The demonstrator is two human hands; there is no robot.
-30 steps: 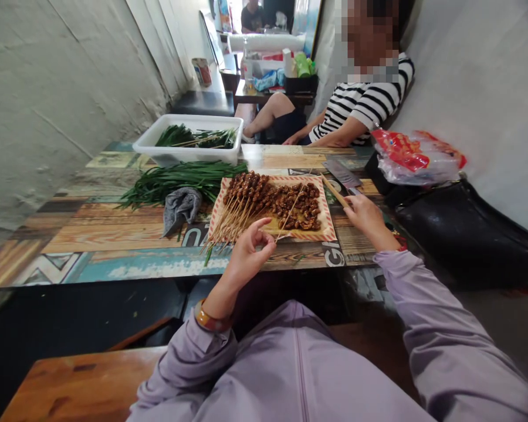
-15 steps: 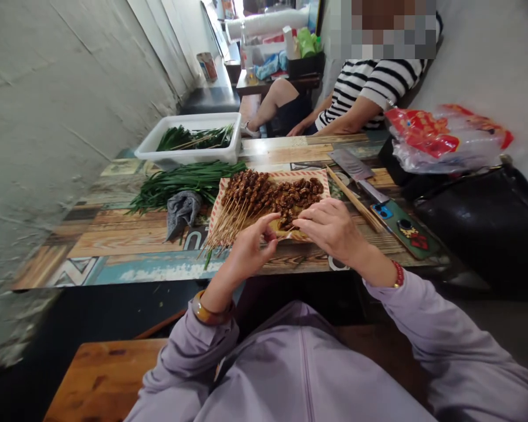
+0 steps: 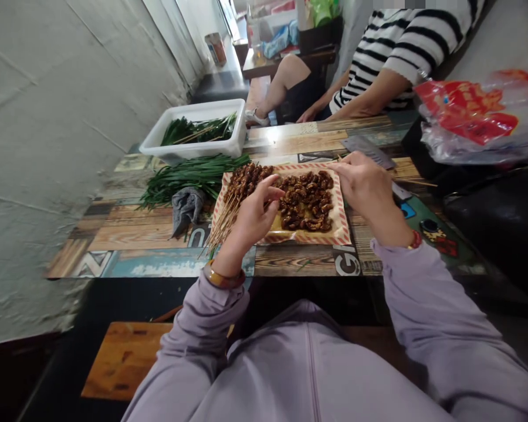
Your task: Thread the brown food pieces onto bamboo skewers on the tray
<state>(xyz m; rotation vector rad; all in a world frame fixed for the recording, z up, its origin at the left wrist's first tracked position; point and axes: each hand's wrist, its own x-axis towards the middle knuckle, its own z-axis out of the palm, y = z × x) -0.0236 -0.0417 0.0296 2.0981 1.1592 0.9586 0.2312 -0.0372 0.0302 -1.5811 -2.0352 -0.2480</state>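
One tray [image 3: 308, 237] under two hands. Left hand [image 3: 251, 215] fingers pinched, right hand [image 3: 364, 184] curled; contents unclear. One skewer bundle [image 3: 223, 220] beside left fingers.

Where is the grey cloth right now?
In the head view, the grey cloth lies crumpled on the table, left of the food tray. It rests on the near end of the green chives.

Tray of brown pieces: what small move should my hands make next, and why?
Probably lower the right hand to the loose brown pieces and pick one up. The left hand is pinched over the tray beside the filled skewers, and the right hovers at the tray's far corner; what it holds I cannot tell.
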